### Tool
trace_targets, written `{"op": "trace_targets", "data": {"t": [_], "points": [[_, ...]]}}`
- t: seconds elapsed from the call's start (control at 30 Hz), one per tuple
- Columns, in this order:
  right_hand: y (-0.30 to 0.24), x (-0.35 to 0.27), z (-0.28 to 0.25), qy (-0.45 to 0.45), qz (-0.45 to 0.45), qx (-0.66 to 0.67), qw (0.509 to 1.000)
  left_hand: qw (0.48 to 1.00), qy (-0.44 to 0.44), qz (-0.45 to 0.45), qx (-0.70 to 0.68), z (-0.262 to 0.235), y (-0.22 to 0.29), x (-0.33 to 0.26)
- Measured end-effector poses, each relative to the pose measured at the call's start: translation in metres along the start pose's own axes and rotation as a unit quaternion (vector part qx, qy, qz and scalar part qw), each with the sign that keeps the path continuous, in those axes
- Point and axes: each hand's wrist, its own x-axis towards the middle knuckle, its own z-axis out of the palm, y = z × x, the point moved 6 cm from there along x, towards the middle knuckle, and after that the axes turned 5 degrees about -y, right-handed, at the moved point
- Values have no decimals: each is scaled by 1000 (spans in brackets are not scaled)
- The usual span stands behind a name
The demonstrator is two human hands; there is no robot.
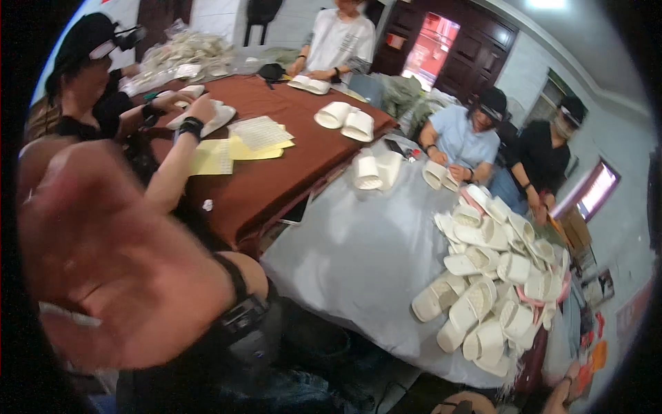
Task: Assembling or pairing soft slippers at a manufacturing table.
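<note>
My left hand (131, 269) is raised very near the camera and fills the left side of the view. Motion smears it, so its fingers cannot be made out and nothing held shows. A black strap with a small device (243, 314) goes round its wrist. My right hand is not in view. Closest in front of me stands a table with a grey cover (345, 255). A heap of white slide sandals (476, 307), with a few pink ones among them, lies at its right end. A pair of white slides (376, 170) sits at its far left corner.
Beyond is a brown-covered table (265, 196) with yellow sheets (212, 159) and another white pair (345, 121). Several people work around both tables, some handling slides. A bagged pile (189, 55) lies far left. Another hand (562, 395) shows lower right near orange things (597, 355).
</note>
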Motion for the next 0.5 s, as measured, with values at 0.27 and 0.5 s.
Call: {"op": "trace_targets", "data": {"t": [0.27, 0.5], "points": [[-8, -38, 41, 5, -29, -6, 1000, 910, -123, -382, 101, 0, -69, -105], [-31, -113, 44, -37, 4, -115, 993, 709, -317, -612, 149, -12, -106, -252]]}}
